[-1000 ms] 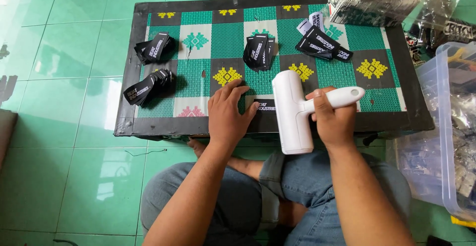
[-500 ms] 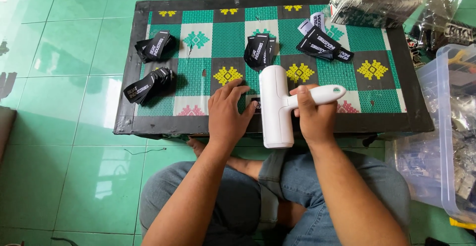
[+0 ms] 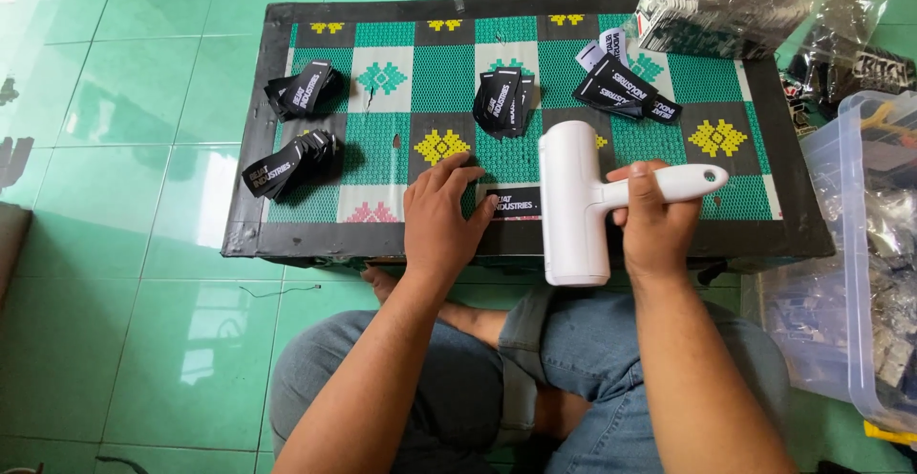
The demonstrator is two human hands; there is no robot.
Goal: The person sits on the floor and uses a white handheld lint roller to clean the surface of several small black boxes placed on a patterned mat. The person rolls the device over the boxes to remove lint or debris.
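Note:
My right hand grips the handle of a white roller tool, whose long white head stands upright across the near edge of the low table. My left hand lies flat on the table, its fingertips pressing the left end of a single black label just left of the roller head. The table is covered by a green patterned mat with a black border.
Several piles of black labels lie on the mat: one at far left, one at left, one in the middle, one at right. Plastic bags of labels sit at the back right. A clear plastic bin stands at right on the green tiled floor.
The roller moved left toward the single label, then came back right a little. My left hand stayed on the label.

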